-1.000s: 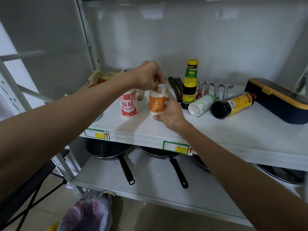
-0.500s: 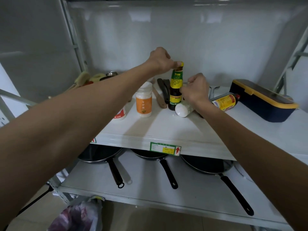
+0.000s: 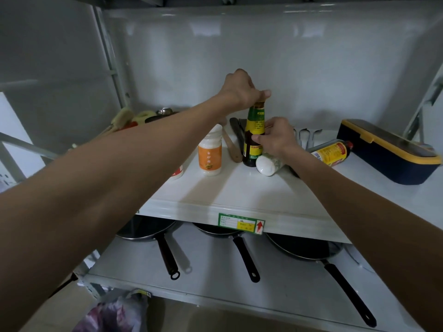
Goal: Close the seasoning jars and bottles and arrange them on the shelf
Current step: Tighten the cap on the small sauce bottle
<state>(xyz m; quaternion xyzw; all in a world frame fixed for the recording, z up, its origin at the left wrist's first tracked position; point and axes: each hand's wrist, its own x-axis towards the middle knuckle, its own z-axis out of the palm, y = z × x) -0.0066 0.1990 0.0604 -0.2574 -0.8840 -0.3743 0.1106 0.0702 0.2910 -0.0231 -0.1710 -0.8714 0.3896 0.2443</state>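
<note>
On the lower shelf [image 3: 215, 283], nearest the camera, three dark frying pans [image 3: 304, 248] lie with their handles pointing outward toward the viewer. Above them, on the white upper shelf [image 3: 239, 195], an orange-labelled jar [image 3: 209, 153] stands upright with its white cap on, and a red-and-white jar [image 3: 177, 172] is mostly hidden behind the left forearm. Just right of the orange jar, a white bottle [image 3: 267, 164] lies on its side, its round end facing forward, touching the base of the dark sauce bottle [image 3: 254, 135].

That sauce bottle stands upright, long axis vertical, neck pointing up, near the middle of the upper shelf. The right hand [image 3: 275, 137] wraps around its labelled body, fingers curled closed on it. The left hand [image 3: 242, 92] is clenched over the bottle's top, covering the cap entirely (so whether the cap sits fully down cannot be told).

Farther right, a yellow-labelled bottle [image 3: 332, 153] lies on its side, red cap pointing right toward a dark blue box with a yellow rim [image 3: 388, 152]. Behind the bottles, a wooden spatula [image 3: 231, 147] and metal utensils [image 3: 308, 137] lie by the back wall.
</note>
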